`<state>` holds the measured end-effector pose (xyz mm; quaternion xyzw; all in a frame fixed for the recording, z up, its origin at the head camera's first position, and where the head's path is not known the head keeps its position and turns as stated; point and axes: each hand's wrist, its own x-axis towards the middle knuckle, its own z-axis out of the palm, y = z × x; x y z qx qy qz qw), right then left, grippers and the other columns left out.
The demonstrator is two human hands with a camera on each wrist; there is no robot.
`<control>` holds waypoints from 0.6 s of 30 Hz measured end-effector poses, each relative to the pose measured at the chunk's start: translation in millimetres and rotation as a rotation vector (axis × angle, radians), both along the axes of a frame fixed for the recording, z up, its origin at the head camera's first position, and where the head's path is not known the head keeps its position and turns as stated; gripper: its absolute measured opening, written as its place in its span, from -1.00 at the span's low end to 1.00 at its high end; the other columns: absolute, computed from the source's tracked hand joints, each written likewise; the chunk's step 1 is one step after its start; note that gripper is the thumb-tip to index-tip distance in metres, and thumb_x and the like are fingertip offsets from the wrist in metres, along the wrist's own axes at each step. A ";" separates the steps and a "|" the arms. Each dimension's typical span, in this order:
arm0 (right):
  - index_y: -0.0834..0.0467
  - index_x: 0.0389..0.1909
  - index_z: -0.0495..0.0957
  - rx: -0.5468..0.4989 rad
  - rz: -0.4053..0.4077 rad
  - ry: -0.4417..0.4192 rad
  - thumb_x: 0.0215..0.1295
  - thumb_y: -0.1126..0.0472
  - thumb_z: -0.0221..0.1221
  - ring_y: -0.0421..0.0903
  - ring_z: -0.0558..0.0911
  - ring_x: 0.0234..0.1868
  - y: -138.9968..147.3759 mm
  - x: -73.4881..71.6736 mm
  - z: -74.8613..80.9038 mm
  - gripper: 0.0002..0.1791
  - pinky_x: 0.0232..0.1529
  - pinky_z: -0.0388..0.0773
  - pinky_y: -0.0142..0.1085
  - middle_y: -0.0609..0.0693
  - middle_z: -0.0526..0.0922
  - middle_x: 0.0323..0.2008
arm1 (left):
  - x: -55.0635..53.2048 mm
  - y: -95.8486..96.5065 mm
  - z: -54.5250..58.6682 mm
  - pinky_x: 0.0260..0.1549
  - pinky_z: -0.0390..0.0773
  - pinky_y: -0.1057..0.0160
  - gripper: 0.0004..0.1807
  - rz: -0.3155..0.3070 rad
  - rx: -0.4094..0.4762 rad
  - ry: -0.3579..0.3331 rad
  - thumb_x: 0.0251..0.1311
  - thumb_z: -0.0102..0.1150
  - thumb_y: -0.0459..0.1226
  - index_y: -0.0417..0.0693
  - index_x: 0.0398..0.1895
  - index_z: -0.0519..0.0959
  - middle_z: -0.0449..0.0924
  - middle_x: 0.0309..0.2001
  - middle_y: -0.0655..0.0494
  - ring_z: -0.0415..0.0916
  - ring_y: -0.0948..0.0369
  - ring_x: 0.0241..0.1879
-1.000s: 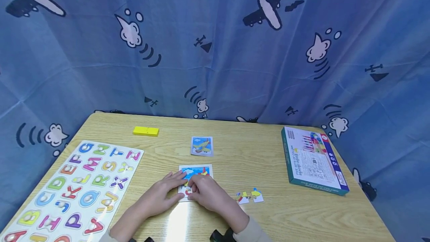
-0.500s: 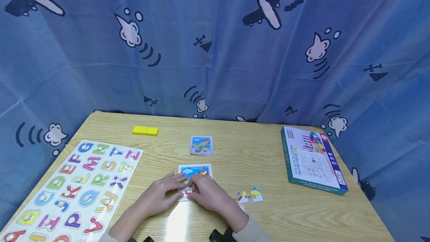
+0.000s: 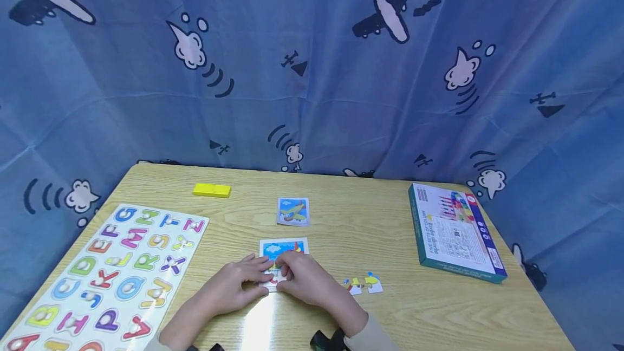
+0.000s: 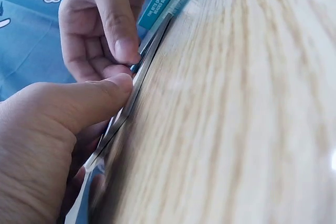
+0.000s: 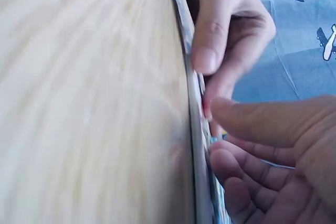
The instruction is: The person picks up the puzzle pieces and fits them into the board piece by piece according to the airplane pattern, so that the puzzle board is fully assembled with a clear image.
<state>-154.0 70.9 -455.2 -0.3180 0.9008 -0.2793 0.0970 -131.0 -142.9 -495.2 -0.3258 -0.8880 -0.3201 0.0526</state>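
Note:
A square jigsaw puzzle [image 3: 275, 248] with a blue-sky picture lies on the table, partly covered by both hands. My left hand [image 3: 236, 286] rests at its left side, fingers extended over the picture. Over its right half, the right hand [image 3: 309, 283] has curled fingers, thumb and index close together. In the left wrist view, a small dark-blue edge of a puzzle piece [image 4: 135, 68] shows between those fingertips; most of it is hidden. Loose puzzle pieces [image 3: 373, 284] lie right of the right wrist. A picture card [image 3: 293, 212] with a yellow plane lies behind the puzzle.
An alphabet peg board [image 3: 114, 270] covers the table's left side. Toward the back left is a yellow block [image 3: 212, 190]. A green-edged box [image 3: 455, 234] lies at the right. Behind the table [image 3: 414, 307] hangs a blue curtain [image 3: 312, 96].
The right hand has shifted slightly right, uncovering more of the puzzle's middle. The left hand's fingers have drawn down a little and spread. The card, board and box stay put.

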 end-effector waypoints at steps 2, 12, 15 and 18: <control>0.16 -0.12 0.56 0.003 -0.005 0.003 0.06 0.21 0.36 -0.33 0.44 -0.38 5.8 0.3 1.4 -0.66 -0.33 0.46 -0.54 -0.17 0.52 -0.39 | 0.1 0.1 0.0 0.26 0.38 0.02 -0.69 0.002 -0.001 -0.008 0.09 0.31 -0.09 0.05 -0.10 0.70 0.57 0.12 0.18 0.47 0.18 0.19; 0.13 0.04 0.53 -0.026 -0.038 -0.003 0.13 0.13 0.31 -0.18 0.57 0.00 54.8 6.7 4.1 -0.57 0.08 0.55 -0.25 -0.09 0.61 -0.04 | -1.0 1.3 -0.9 0.22 0.41 -0.02 -0.69 -0.004 0.008 -0.011 0.11 0.30 -0.06 0.05 -0.11 0.70 0.59 0.10 0.16 0.48 0.12 0.18; 0.12 0.07 0.52 -0.030 -0.061 -0.018 0.15 0.09 0.29 -0.16 0.56 0.05 72.8 9.1 4.5 -0.55 0.10 0.54 -0.20 -0.12 0.59 -0.01 | -1.2 1.5 -1.4 0.23 0.40 -0.02 -0.69 0.001 0.008 -0.024 0.12 0.28 -0.06 0.06 -0.11 0.70 0.59 0.10 0.16 0.48 0.12 0.19; 0.10 0.07 0.52 -0.023 -0.083 -0.035 0.17 0.06 0.29 -0.15 0.56 0.01 90.4 11.3 5.5 -0.55 0.02 0.57 -0.23 -0.14 0.58 -0.01 | -1.4 1.6 -1.9 0.23 0.40 -0.02 -0.69 0.002 0.009 -0.028 0.12 0.29 -0.06 0.05 -0.11 0.70 0.59 0.10 0.16 0.48 0.12 0.19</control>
